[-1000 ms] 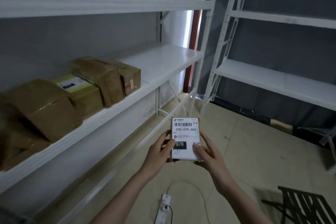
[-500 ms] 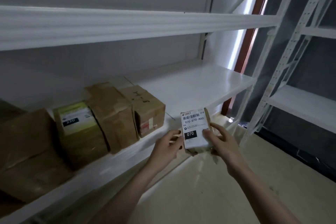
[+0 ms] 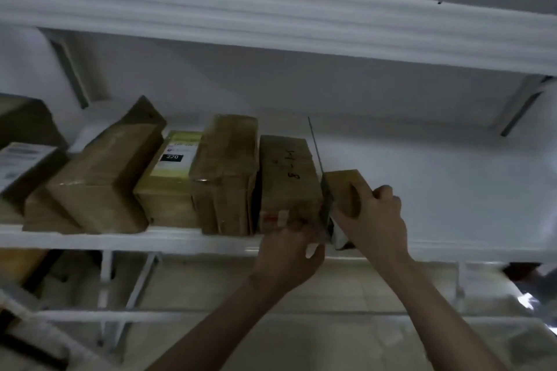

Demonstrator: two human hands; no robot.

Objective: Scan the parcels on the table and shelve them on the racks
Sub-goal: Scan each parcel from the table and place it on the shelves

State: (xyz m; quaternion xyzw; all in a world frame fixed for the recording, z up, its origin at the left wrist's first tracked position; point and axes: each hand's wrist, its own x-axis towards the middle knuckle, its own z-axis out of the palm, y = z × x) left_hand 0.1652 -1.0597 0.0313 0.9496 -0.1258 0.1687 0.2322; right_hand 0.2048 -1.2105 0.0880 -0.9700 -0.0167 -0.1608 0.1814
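The small cardboard parcel (image 3: 343, 190) stands at the rack shelf's (image 3: 180, 239) front edge, just beside the handwritten-marked box (image 3: 287, 178). The right hand (image 3: 372, 220) grips it; the left hand (image 3: 291, 253) pinches its near lower corner.

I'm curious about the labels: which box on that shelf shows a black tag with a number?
The yellow-green box, third from the right in the row. Its white label carries a black tag reading 220; its neighbours are plain brown cardboard.
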